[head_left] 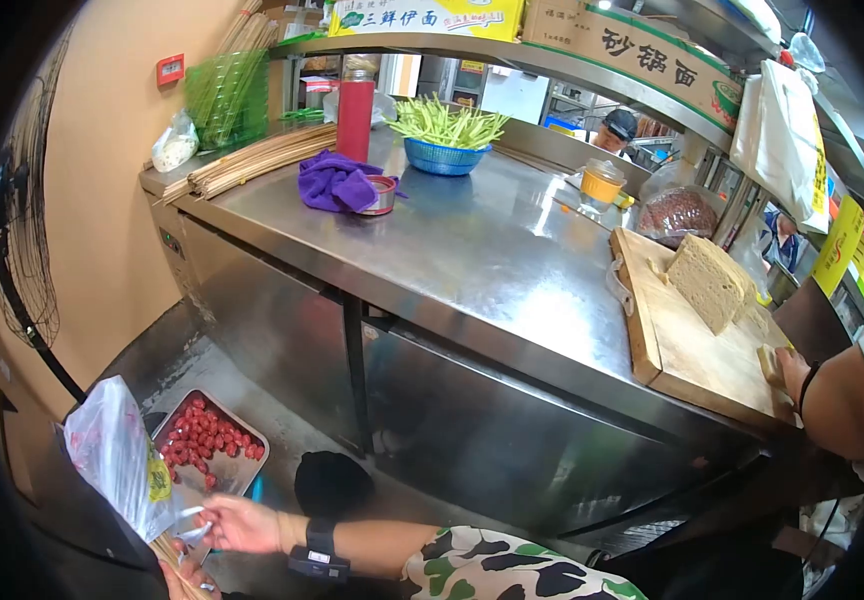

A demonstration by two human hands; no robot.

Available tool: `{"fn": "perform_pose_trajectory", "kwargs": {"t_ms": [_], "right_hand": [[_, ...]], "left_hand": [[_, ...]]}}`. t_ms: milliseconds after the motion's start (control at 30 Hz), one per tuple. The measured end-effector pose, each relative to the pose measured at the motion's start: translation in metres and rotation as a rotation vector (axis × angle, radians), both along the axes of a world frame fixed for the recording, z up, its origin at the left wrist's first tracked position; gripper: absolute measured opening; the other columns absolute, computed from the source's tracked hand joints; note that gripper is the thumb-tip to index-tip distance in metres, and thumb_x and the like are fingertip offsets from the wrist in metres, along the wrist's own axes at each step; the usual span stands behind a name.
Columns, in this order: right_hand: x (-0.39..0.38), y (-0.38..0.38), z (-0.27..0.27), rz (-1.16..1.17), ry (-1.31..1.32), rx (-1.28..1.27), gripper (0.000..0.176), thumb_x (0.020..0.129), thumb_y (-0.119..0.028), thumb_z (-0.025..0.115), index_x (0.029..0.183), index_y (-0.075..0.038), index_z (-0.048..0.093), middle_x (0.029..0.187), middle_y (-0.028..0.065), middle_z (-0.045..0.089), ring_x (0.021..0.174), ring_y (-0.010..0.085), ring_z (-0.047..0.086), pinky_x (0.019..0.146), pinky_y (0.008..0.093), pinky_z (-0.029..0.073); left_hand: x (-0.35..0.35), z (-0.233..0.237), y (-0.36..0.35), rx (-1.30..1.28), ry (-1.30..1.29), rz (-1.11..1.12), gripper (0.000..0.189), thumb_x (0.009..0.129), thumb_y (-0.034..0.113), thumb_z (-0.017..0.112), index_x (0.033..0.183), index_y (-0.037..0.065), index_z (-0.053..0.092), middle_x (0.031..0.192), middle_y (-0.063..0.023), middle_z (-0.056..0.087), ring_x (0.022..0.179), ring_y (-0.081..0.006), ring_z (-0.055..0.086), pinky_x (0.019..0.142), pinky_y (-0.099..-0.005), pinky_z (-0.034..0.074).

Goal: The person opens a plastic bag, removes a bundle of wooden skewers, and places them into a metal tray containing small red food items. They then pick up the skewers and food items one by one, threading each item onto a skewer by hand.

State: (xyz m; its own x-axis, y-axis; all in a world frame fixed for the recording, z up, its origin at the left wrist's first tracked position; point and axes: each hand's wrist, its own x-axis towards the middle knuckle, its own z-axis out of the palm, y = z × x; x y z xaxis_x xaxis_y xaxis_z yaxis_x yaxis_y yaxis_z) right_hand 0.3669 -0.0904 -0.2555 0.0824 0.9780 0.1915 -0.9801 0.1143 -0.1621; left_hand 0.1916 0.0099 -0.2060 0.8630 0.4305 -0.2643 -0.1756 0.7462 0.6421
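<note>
Close by at lower left, a left hand point(169, 580) clasps thin wooden sticks point(180, 566), apparently steadying them; a right hand point(242, 525) pinches a narrow white strip point(190, 512) beside a translucent plastic bag point(107, 445). Beyond, a rectangular metal tray point(235, 475) keeps glossy red pieces point(202, 430) together.

At the bottom, the sleeve point(492, 560) is white with green and black blotches, and at the lower left the bag point(107, 450) is cloudy white, the sticks point(167, 552) are tan and the bits of food point(212, 435) are red. Near the top middle, the bottle point(355, 122) is red, the cloth point(337, 182) purple, the basket point(447, 158) blue and the stalks point(449, 122) light green. On the right, the block point(707, 285) is tan.
</note>
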Motion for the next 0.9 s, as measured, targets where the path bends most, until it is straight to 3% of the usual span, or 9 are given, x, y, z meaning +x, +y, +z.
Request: {"fn": "perform_pose_trajectory", "kwargs": {"t_ms": [133, 167, 333, 433, 533, 600, 700, 800, 900], "right_hand": [[0.008, 0.018, 0.047, -0.181, -0.963, -0.280, 0.027, 0.083, -0.030, 0.062, 0.081, -0.005, 0.052, 0.076, 0.0008, 0.055, 0.062, 0.0097, 0.053, 0.057, 0.0225, 0.047], [0.007, 0.019, 0.045, -0.243, -1.016, -0.364, 0.028, 0.081, -0.030, 0.064, 0.079, -0.004, 0.053, 0.073, 0.0012, 0.055, 0.059, 0.0099, 0.053, 0.055, 0.0227, 0.046], [0.011, 0.044, 0.000, -0.379, -1.420, -0.596, 0.025, 0.077, -0.023, 0.068, 0.089, -0.001, 0.065, 0.075, 0.0026, 0.062, 0.062, 0.0125, 0.057, 0.057, 0.0284, 0.048], [0.013, 0.063, -0.079, -0.275, -1.087, -0.620, 0.018, 0.084, -0.015, 0.059, 0.094, -0.001, 0.063, 0.085, 0.0062, 0.063, 0.077, 0.0135, 0.059, 0.066, 0.0291, 0.050], [0.013, 0.045, -0.063, -0.095, -0.986, -0.740, 0.026, 0.084, -0.021, 0.060, 0.102, -0.003, 0.060, 0.091, 0.0068, 0.064, 0.078, 0.0148, 0.061, 0.064, 0.0283, 0.051], [0.017, 0.045, -0.066, -0.093, -1.047, -0.819, 0.027, 0.082, -0.023, 0.062, 0.100, -0.004, 0.061, 0.088, 0.0051, 0.064, 0.075, 0.0134, 0.061, 0.064, 0.0272, 0.050], [0.031, 0.041, -0.084, -0.086, -1.081, -0.782, 0.025, 0.080, -0.025, 0.065, 0.092, -0.003, 0.063, 0.078, 0.0017, 0.063, 0.066, 0.0095, 0.058, 0.059, 0.0242, 0.046], [0.027, 0.039, -0.064, -0.110, -1.112, -0.785, 0.020, 0.079, -0.022, 0.066, 0.079, -0.002, 0.062, 0.068, 0.0018, 0.060, 0.054, 0.0088, 0.053, 0.049, 0.0222, 0.041], [0.023, 0.039, -0.068, -0.084, -1.140, -0.786, 0.022, 0.079, -0.022, 0.066, 0.081, -0.001, 0.062, 0.071, 0.0028, 0.062, 0.058, 0.0093, 0.056, 0.051, 0.0229, 0.043]], "left_hand": [[0.016, 0.040, -0.052, 0.786, 0.352, 0.085, 0.073, 0.086, 0.044, 0.053, 0.141, 0.010, 0.020, 0.131, -0.0130, 0.039, 0.102, -0.0195, 0.050, 0.083, -0.0300, 0.043], [0.023, -0.019, -0.026, 0.590, 0.100, 0.257, 0.071, 0.080, 0.009, 0.062, 0.138, 0.015, 0.021, 0.102, -0.0131, 0.049, 0.056, -0.0132, 0.050, 0.047, -0.0223, 0.044], [0.037, -0.044, -0.027, 0.626, 0.210, 0.237, 0.076, 0.077, -0.002, 0.055, 0.140, 0.017, 0.018, 0.114, -0.0106, 0.047, 0.077, -0.0159, 0.054, 0.058, -0.0250, 0.048], [0.038, -0.079, -0.016, 0.550, 0.229, 0.133, 0.075, 0.078, -0.001, 0.062, 0.139, 0.012, 0.021, 0.124, -0.0098, 0.041, 0.108, -0.0178, 0.048, 0.086, -0.0276, 0.044], [0.031, -0.113, -0.001, 0.594, 0.219, 0.058, 0.069, 0.083, 0.008, 0.062, 0.139, 0.006, 0.021, 0.128, -0.0104, 0.039, 0.112, -0.0160, 0.043, 0.088, -0.0272, 0.042], [0.026, -0.110, 0.006, 0.647, 0.371, -0.020, 0.065, 0.085, 0.016, 0.062, 0.137, 0.006, 0.024, 0.101, -0.0071, 0.057, 0.087, -0.0122, 0.055, 0.074, -0.0252, 0.046], [0.011, -0.092, 0.018, 0.643, 0.372, -0.221, 0.048, 0.083, 0.014, 0.063, 0.124, 0.004, 0.040, 0.082, -0.0033, 0.057, 0.064, -0.0080, 0.053, 0.056, -0.0226, 0.045], [-0.008, -0.106, 0.034, 0.707, 0.478, -0.251, 0.011, 0.084, 0.004, 0.055, 0.093, -0.001, 0.058, 0.074, -0.0016, 0.059, 0.065, -0.0061, 0.054, 0.056, -0.0197, 0.046], [-0.006, -0.093, 0.042, 0.437, 0.499, 0.061, 0.010, 0.084, 0.007, 0.051, 0.085, 0.003, 0.059, 0.078, -0.0026, 0.060, 0.071, -0.0077, 0.056, 0.064, -0.0211, 0.046]]}}
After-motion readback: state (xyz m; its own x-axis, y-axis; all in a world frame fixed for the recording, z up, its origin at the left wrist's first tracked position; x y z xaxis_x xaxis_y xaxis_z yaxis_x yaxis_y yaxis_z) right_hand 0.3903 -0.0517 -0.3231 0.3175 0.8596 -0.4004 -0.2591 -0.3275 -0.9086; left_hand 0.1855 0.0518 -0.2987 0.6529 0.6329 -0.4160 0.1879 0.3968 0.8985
